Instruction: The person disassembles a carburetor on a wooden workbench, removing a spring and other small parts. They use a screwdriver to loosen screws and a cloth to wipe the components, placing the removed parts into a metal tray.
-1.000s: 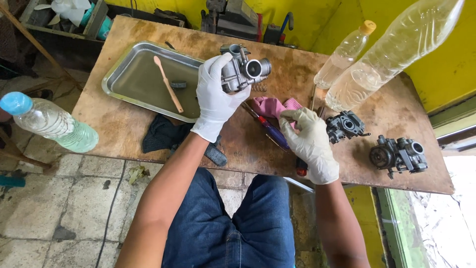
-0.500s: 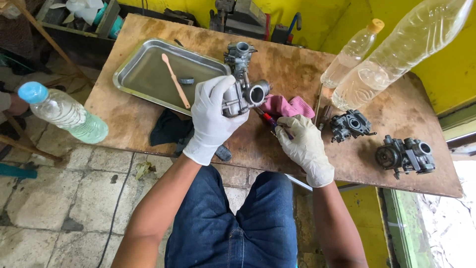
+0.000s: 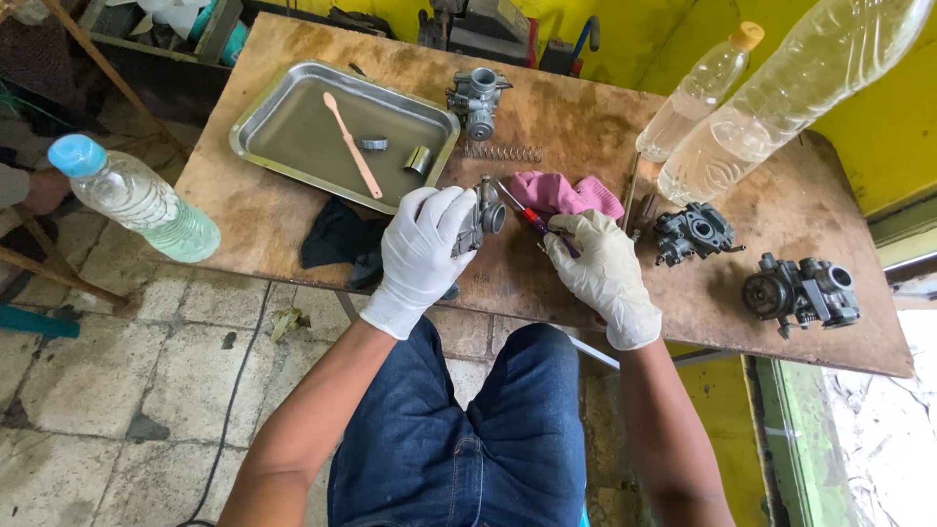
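My left hand (image 3: 422,252), in a white glove, grips a grey metal carburetor (image 3: 480,217) just above the near edge of the wooden table (image 3: 586,127). My gloved right hand (image 3: 600,268) rests on the table beside it, fingers closed around a red-handled screwdriver (image 3: 527,217) whose tip points toward the carburetor. A pink rag (image 3: 566,193) lies just beyond my right hand. A dark cloth (image 3: 337,234) lies under my left wrist.
A steel tray (image 3: 283,127) holds a wooden stick (image 3: 351,146) and small metal parts. Another carburetor (image 3: 476,98) and a spring (image 3: 503,152) lie further back, two more carburetors (image 3: 695,232) (image 3: 800,291) to the right. Clear plastic bottles (image 3: 781,107) (image 3: 137,200) stand right and left.
My left hand has lowered the carburetor from in front of the camera down to the table's near edge. My right hand has closed on the screwdriver next to the pink rag.
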